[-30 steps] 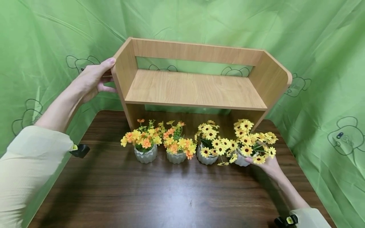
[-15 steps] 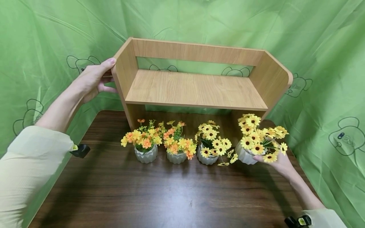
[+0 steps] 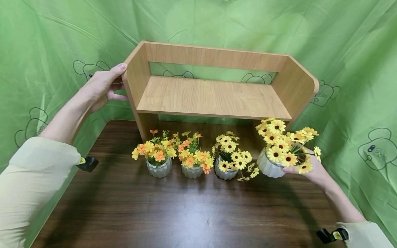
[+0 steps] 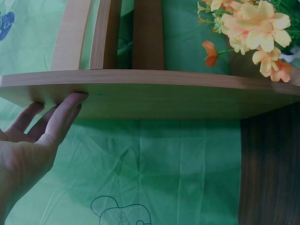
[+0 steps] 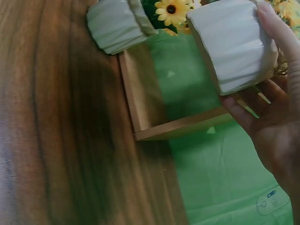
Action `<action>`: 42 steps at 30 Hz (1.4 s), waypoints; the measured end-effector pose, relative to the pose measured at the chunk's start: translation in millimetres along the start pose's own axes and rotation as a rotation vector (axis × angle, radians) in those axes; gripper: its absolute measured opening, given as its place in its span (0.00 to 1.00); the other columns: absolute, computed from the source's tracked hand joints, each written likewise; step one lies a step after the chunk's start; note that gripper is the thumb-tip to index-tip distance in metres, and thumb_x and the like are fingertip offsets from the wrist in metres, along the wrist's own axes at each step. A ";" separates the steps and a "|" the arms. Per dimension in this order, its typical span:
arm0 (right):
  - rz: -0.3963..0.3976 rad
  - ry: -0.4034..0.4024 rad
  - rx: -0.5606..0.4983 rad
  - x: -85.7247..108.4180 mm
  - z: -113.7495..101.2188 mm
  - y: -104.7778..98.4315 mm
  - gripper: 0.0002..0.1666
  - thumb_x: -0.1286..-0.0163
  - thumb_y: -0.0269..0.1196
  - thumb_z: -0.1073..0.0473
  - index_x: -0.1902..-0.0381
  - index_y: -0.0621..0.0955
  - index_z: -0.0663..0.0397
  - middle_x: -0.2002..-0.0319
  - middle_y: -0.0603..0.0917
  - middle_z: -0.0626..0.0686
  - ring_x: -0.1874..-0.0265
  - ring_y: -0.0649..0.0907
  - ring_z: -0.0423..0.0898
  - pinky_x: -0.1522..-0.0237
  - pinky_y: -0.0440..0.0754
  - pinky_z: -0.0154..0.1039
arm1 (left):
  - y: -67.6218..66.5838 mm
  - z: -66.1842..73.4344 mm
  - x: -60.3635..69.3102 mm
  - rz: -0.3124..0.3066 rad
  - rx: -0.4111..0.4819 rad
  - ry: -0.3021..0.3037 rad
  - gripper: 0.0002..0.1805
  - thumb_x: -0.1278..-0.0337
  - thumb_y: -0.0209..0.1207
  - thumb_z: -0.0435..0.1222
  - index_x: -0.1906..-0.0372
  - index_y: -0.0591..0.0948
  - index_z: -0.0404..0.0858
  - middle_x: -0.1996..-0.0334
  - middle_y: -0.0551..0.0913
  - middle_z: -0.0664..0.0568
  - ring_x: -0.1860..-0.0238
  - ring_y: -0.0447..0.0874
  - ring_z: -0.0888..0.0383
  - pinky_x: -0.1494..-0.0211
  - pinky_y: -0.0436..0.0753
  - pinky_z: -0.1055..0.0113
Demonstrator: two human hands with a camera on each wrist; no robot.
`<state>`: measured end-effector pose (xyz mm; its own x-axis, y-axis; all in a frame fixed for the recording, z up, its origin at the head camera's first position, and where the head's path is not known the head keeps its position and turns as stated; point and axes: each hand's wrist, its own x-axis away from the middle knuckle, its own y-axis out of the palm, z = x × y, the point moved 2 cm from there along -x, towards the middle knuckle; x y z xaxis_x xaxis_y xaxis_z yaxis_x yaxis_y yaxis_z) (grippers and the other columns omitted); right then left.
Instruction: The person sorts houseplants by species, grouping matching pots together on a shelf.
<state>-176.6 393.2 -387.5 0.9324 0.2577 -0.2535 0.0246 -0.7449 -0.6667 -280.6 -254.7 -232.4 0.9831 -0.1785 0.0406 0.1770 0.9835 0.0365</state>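
My right hand [image 3: 314, 169] holds a potted plant [image 3: 270, 165] with yellow, dark-centred flowers by its whitish ribbed pot. In the right wrist view the pot [image 5: 236, 44] is raised off the table, thumb on one side and fingers on the other. A wooden desk shelf [image 3: 214, 96] stands behind the plants. Against its left side panel rests my left hand [image 3: 100, 88]; the left wrist view has its extended fingers [image 4: 58, 115] touching the panel's outer face. Beside the held pot stands another yellow-flowered pot [image 3: 226, 168].
Two pots with orange and yellow flowers, one [image 3: 159, 167] at the left and one [image 3: 192, 168] in the middle, stand in line before the shelf. All are on a dark wooden table [image 3: 173, 213]. Green cloth [image 3: 217, 20] with bear outlines hangs around it.
My right hand has lifted the rightmost potted plant off the table and moved it slightly right, apart from its neighbour. The left hand and shelf have stayed put.
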 end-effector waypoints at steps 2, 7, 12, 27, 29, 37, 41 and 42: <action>-0.009 -0.019 -0.016 -2.7 -3.5 -3.5 0.56 0.53 0.78 0.73 0.26 0.67 0.64 0.43 0.78 0.21 0.47 0.79 0.20 0.44 0.73 0.11 | 0.3 0.0 -0.3 -0.001 0.002 0.001 0.42 0.27 0.58 0.52 0.20 0.59 0.38 0.36 0.71 0.50 0.26 0.64 0.43 0.57 0.95 0.60; -0.018 -0.075 -0.035 -9.4 -13.4 -11.9 0.56 0.55 0.77 0.77 0.26 0.69 0.61 0.43 0.79 0.22 0.47 0.80 0.20 0.45 0.75 0.11 | 1.1 -0.3 -0.8 -0.004 -0.001 0.003 0.42 0.27 0.58 0.53 0.19 0.59 0.38 0.36 0.71 0.51 0.25 0.63 0.43 0.56 0.95 0.60; -0.054 -0.133 -0.068 -17.6 -25.3 -19.9 0.59 0.59 0.77 0.81 0.27 0.71 0.54 0.43 0.81 0.25 0.47 0.81 0.22 0.44 0.77 0.13 | 1.6 -0.8 -0.9 -0.004 -0.005 0.004 0.41 0.27 0.58 0.53 0.19 0.59 0.38 0.36 0.71 0.51 0.25 0.63 0.42 0.56 0.95 0.60; -0.122 -0.197 -0.360 -52.1 -68.7 -38.6 0.59 0.59 0.69 0.90 0.30 0.74 0.46 0.41 0.85 0.39 0.46 0.85 0.31 0.45 0.82 0.17 | 0.1 -2.0 -2.4 -0.002 -0.021 0.002 0.42 0.27 0.58 0.54 0.19 0.59 0.39 0.36 0.72 0.51 0.25 0.62 0.42 0.57 0.95 0.61; -0.138 -0.201 -0.402 -57.9 -75.6 -40.4 0.58 0.58 0.68 0.91 0.30 0.74 0.48 0.41 0.86 0.41 0.46 0.85 0.32 0.44 0.82 0.18 | -0.4 -2.1 -2.6 -0.004 -0.023 0.003 0.42 0.27 0.58 0.54 0.19 0.59 0.39 0.36 0.72 0.51 0.24 0.62 0.42 0.56 0.95 0.61; -0.189 -0.210 -0.556 -84.6 -100.3 -47.1 0.55 0.54 0.66 0.91 0.28 0.73 0.54 0.37 0.84 0.46 0.44 0.85 0.36 0.43 0.84 0.23 | -3.9 -4.8 -2.1 -0.004 -0.023 0.011 0.41 0.27 0.57 0.53 0.19 0.59 0.38 0.37 0.72 0.51 0.29 0.69 0.46 0.57 0.95 0.60; -0.231 -0.228 -0.654 -99.6 -111.1 -46.9 0.56 0.52 0.63 0.92 0.26 0.69 0.56 0.37 0.83 0.49 0.43 0.86 0.39 0.42 0.86 0.27 | -5.3 -4.5 -1.1 -0.003 -0.022 0.020 0.41 0.26 0.58 0.53 0.20 0.59 0.37 0.38 0.73 0.50 0.37 0.76 0.53 0.57 0.95 0.60; -0.240 -0.229 -0.669 -103.0 -113.6 -46.7 0.55 0.52 0.63 0.92 0.26 0.69 0.56 0.37 0.83 0.50 0.44 0.86 0.40 0.42 0.87 0.28 | -5.3 -4.2 -1.0 -0.003 -0.023 0.023 0.41 0.26 0.58 0.53 0.20 0.59 0.37 0.38 0.73 0.50 0.38 0.77 0.54 0.57 0.95 0.60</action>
<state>-232.9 331.6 -250.6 0.7771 0.5273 -0.3435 0.5001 -0.8488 -0.1716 -282.3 -259.6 -236.9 0.9833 -0.1812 0.0178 0.1809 0.9834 0.0134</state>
